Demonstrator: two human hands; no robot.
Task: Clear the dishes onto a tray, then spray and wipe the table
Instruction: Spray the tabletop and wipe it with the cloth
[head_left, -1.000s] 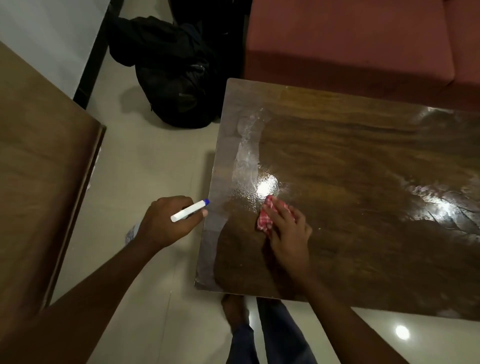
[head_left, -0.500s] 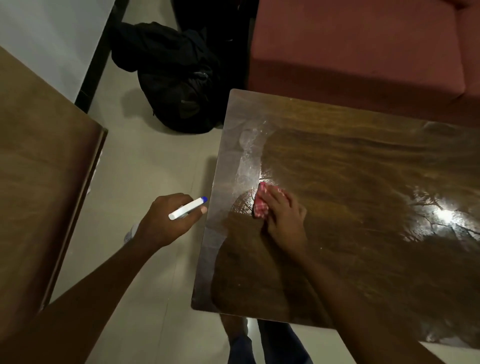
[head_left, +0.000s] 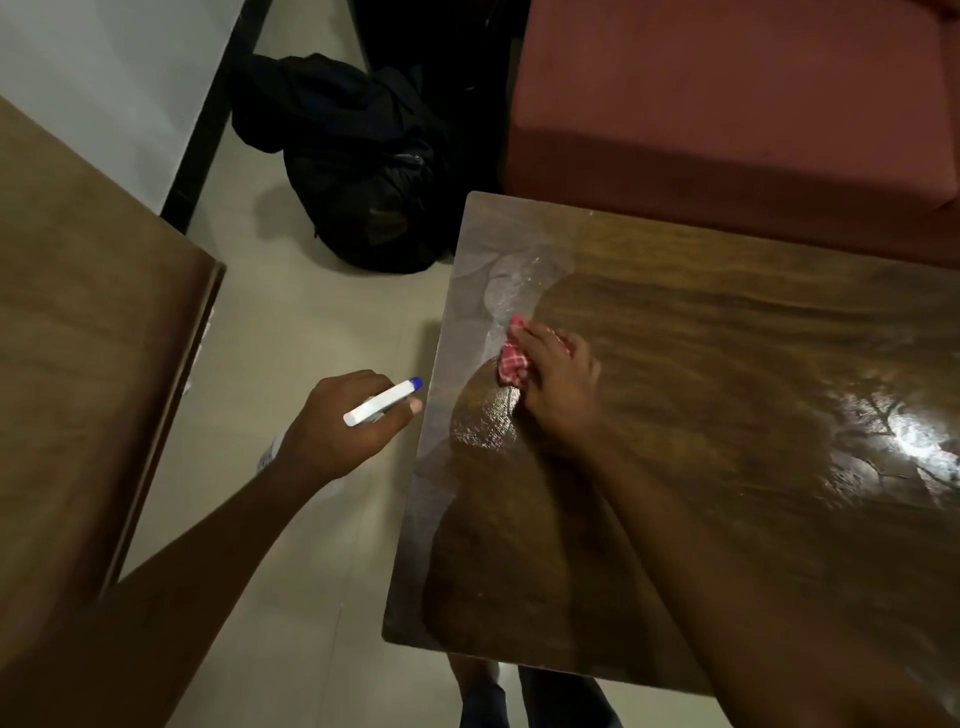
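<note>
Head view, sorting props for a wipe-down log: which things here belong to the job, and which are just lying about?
In use:
red checked cloth under right hand
spray bottle in left hand
wet table

Lying about:
black backpack
red sofa
second table

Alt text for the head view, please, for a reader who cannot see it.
A right hand presses a red-and-white checked cloth onto the glossy dark wooden table, near its hazy left edge. The left hand holds a white spray bottle with a blue tip over the pale tiled floor; a black bag lies beyond.
</note>
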